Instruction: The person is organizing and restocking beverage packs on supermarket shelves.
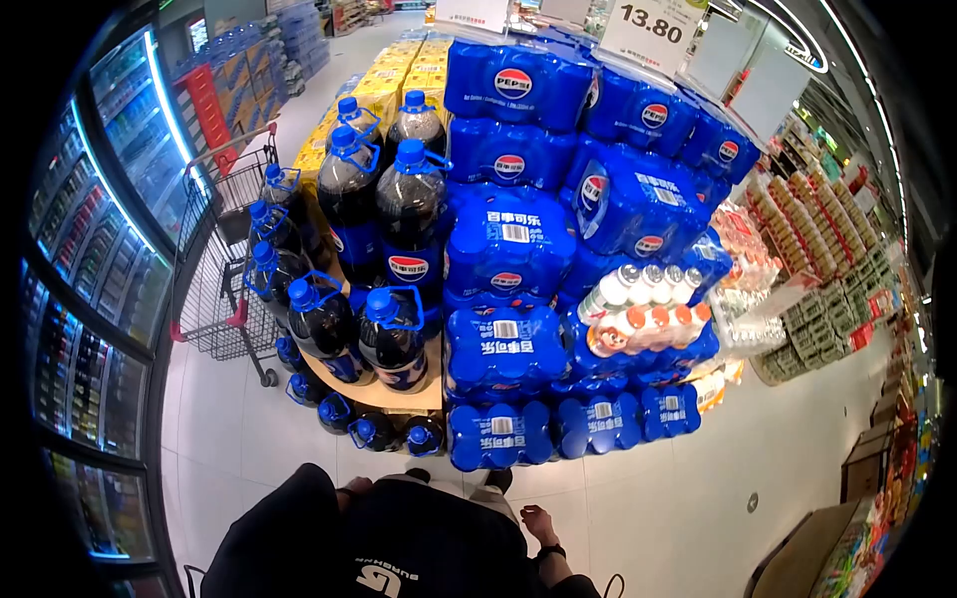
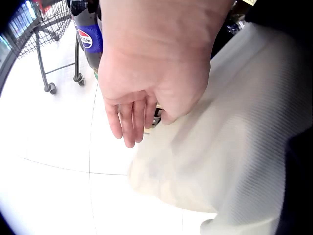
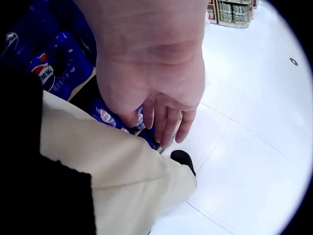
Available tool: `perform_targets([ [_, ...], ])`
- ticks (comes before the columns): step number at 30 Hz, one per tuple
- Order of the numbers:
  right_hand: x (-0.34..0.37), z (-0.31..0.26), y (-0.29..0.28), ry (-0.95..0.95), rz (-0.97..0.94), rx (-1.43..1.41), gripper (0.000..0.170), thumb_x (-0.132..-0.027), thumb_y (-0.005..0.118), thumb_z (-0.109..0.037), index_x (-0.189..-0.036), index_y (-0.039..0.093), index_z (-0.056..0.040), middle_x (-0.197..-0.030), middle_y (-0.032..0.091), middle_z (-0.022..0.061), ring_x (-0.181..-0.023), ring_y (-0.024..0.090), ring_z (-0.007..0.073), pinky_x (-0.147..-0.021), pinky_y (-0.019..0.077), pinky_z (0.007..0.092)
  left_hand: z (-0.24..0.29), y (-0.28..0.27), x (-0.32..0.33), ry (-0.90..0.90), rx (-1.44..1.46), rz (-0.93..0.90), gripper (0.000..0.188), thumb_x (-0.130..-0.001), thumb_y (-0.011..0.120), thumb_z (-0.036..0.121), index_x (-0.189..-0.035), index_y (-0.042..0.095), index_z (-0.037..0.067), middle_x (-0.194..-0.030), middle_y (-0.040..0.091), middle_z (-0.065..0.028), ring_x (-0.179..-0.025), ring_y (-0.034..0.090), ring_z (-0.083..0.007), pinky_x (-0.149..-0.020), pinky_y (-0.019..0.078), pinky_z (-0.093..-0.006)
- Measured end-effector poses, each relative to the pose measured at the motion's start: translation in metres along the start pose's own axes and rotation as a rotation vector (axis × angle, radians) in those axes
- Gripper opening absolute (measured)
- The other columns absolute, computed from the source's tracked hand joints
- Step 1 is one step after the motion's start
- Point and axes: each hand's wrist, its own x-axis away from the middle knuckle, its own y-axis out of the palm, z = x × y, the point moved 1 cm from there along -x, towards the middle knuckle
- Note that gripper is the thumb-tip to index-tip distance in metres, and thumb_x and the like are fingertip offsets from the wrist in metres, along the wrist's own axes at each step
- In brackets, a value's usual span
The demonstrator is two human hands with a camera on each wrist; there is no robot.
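My left hand hangs low beside the light trousers, holding nothing. In the left wrist view the same hand points its fingers loosely down at the floor. My right hand hangs on the other side of the body, and in the right wrist view this hand has relaxed fingers and no object in them. In front of me stand large cola bottles with blue caps and handles. Right of them rise stacked blue shrink-wrapped Pepsi can packs.
A wire shopping cart stands at the left, near the glass-door coolers. Small bottles with white and orange caps lie on the Pepsi stack. A price sign reads 13.80. More stacked goods are at the right.
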Motion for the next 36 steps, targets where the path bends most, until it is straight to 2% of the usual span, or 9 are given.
perform_targets([
  [5,-0.035,-0.018,-0.09,-0.053,-0.021,0.113,0.038,-0.084,0.067,-0.034,-0.11,0.069,-0.0074,-0.097,0.071,0.0203,-0.098,0.067,0.0351,-0.087,0.0533,0.0407,0.066,0.038,-0.013,0.012,0.34,0.198,0.02,-0.083,0.059,0.024,-0.092,0.068,0.008,-0.094,0.069,-0.017,-0.089,0.067,-0.0357,-0.075,0.0534,-0.0448],
  [7,-0.054,0.009,-0.107,-0.052,-0.024,0.171,0.037,-0.083,0.068,-0.034,-0.108,0.069,-0.0074,-0.093,0.071,0.0203,-0.097,0.067,0.0342,-0.086,0.0535,0.0413,0.083,0.054,-0.014,0.045,0.426,0.27,0.022,-0.083,0.061,0.026,-0.092,0.068,0.008,-0.094,0.069,-0.0175,-0.088,0.067,-0.036,-0.074,0.0538,-0.0447],
  [8,-0.074,0.045,-0.11,-0.239,-0.071,0.265,0.037,-0.082,0.069,-0.034,-0.108,0.069,-0.0079,-0.09,0.071,0.0207,-0.094,0.068,0.035,-0.084,0.0544,0.0415,0.089,0.064,-0.013,0.057,0.456,0.302,0.023,-0.083,0.061,0.027,-0.092,0.068,0.008,-0.093,0.069,-0.0177,-0.088,0.067,-0.0362,-0.074,0.054,-0.0447],
  [12,-0.073,0.06,-0.137,-0.181,-0.056,0.329,0.031,-0.083,0.07,-0.035,-0.101,0.071,-0.0092,-0.08,0.072,0.0166,-0.079,0.071,0.0312,-0.074,0.0564,0.0401,0.104,0.119,0.006,0.035,0.568,0.43,0.024,-0.08,0.066,0.027,-0.089,0.068,0.005,-0.088,0.069,-0.0203,-0.084,0.067,-0.0366,-0.072,0.053,-0.0424],
  [14,-0.07,0.046,-0.15,-0.051,-0.187,0.356,0.037,-0.083,0.066,-0.036,-0.107,0.071,-0.009,-0.1,0.07,0.0213,-0.097,0.067,0.0354,-0.087,0.0539,0.0408,0.128,0.142,0.026,-0.054,0.608,0.491,0.028,-0.08,0.066,0.028,-0.089,0.069,0.002,-0.089,0.07,-0.0206,-0.085,0.067,-0.0364,-0.073,0.053,-0.0414],
  [16,-0.066,0.05,-0.149,-0.13,-0.234,0.429,0.036,-0.083,0.066,-0.039,-0.104,0.071,-0.0097,-0.1,0.07,0.0194,-0.095,0.067,0.0352,-0.084,0.0544,0.041,0.151,0.163,0.051,-0.174,0.817,0.581,0.033,-0.081,0.065,0.032,-0.09,0.07,0.001,-0.09,0.07,-0.0198,-0.086,0.066,-0.0361,-0.073,0.0528,-0.0407],
  [19,-0.088,0.061,-0.144,-0.356,-0.196,0.554,0.035,-0.085,0.064,-0.042,-0.099,0.071,-0.0102,-0.099,0.069,0.0175,-0.094,0.067,0.0344,-0.084,0.0537,0.0401,0.152,0.202,0.047,-0.333,0.595,0.28,0.063,-0.089,0.055,0.047,-0.127,0.053,-0.002,-0.124,0.058,-0.0261,-0.117,0.05,-0.0453,-0.098,0.0412,-0.0542],
  [25,-0.115,0.014,-0.162,-0.5,-0.488,0.651,0.04,-0.084,0.063,-0.043,-0.102,0.07,-0.0078,-0.1,0.07,0.0156,-0.094,0.067,0.0317,-0.086,0.0516,0.0404,0.214,0.228,0.049,-0.409,0.757,0.379,0.058,-0.09,0.055,0.046,-0.119,0.058,-0.004,-0.114,0.063,-0.0262,-0.109,0.057,-0.044,-0.093,0.0462,-0.0515],
  [36,-0.096,-0.054,-0.156,-0.567,-0.562,0.888,0.045,-0.091,0.055,-0.038,-0.123,0.061,-0.0074,-0.115,0.066,0.0168,-0.11,0.06,0.0336,-0.096,0.0477,0.0429,0.301,0.375,0.094,-0.477,0.914,0.357,0.056,-0.089,0.058,0.045,-0.119,0.06,-0.001,-0.112,0.064,-0.0267,-0.106,0.06,-0.0416,-0.091,0.0479,-0.0501],
])
